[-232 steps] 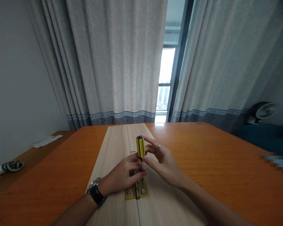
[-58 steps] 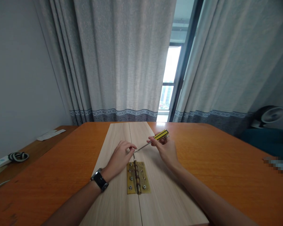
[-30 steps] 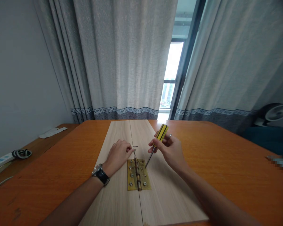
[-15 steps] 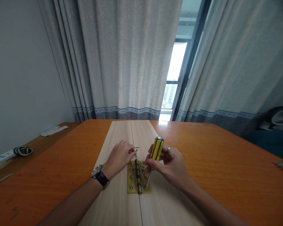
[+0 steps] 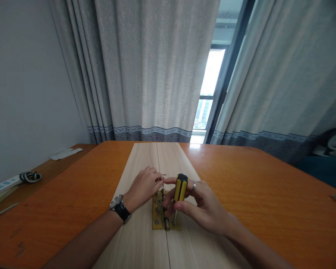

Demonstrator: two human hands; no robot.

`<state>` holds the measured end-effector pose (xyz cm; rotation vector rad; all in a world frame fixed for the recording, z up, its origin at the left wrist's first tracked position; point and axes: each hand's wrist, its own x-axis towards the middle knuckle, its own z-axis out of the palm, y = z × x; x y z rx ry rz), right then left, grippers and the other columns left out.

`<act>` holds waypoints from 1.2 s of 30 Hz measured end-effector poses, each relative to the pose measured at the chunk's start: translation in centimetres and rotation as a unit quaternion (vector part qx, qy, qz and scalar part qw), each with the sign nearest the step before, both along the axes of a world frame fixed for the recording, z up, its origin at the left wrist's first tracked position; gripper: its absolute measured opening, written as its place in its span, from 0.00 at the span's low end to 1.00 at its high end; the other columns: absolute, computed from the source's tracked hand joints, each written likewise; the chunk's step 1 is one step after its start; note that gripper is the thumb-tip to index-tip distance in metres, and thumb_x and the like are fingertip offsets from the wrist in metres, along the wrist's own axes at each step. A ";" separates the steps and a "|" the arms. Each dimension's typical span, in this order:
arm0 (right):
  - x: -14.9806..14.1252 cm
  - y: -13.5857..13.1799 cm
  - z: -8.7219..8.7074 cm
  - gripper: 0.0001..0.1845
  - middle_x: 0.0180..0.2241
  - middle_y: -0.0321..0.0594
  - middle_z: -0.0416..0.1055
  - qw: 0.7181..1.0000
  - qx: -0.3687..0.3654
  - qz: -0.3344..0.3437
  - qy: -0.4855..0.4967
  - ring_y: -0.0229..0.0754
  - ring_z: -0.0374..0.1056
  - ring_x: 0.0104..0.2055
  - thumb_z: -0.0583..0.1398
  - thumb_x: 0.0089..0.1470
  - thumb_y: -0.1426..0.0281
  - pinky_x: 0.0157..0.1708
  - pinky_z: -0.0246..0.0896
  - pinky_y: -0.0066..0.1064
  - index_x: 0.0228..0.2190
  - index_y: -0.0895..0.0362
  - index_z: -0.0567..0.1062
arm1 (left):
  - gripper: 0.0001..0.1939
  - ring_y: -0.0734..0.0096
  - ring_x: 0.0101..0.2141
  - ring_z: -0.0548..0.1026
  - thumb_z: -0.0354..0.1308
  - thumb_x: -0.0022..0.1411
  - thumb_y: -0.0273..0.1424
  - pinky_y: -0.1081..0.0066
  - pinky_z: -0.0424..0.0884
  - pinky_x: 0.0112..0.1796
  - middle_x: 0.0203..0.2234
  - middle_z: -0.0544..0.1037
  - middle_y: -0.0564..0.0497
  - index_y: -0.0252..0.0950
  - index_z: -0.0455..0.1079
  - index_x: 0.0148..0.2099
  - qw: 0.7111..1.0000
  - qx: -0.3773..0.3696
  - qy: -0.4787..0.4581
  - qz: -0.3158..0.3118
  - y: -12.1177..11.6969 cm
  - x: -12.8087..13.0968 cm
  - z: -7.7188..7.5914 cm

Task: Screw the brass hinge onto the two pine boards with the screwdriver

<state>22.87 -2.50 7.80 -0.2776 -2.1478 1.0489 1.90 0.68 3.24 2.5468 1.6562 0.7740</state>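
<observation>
Apparently brass hinge [image 5: 158, 211] between left hand [image 5: 142, 185] and right hand [image 5: 204, 205] gripping screwdriver [image 5: 180, 188].

Grey patterned-hem curtains [image 5: 142, 67], bright window [image 5: 211, 71] between panels, pale wall [image 5: 25, 82] left, orange table [image 5: 268, 168] below.

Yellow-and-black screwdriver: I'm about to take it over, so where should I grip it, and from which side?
Grip the screwdriver's handle, likely coming from above and the right. It stands nearly upright with its thin shaft down on the brass hinge, so the thick handle is the part to close on. The right hand holds it there, and the left hand sits to its left.
</observation>
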 end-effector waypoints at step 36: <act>-3.8 -4.0 1.3 0.27 0.13 0.28 0.46 0.954 -0.236 0.023 0.186 0.30 0.42 0.15 0.54 0.64 0.57 0.16 0.38 0.26 0.17 0.55 0.59 | 0.08 0.62 0.44 0.73 0.53 0.67 0.27 0.64 0.68 0.48 0.39 0.78 0.48 0.37 0.74 0.43 0.976 0.038 -0.213 -0.032 0.5 -0.9 -0.9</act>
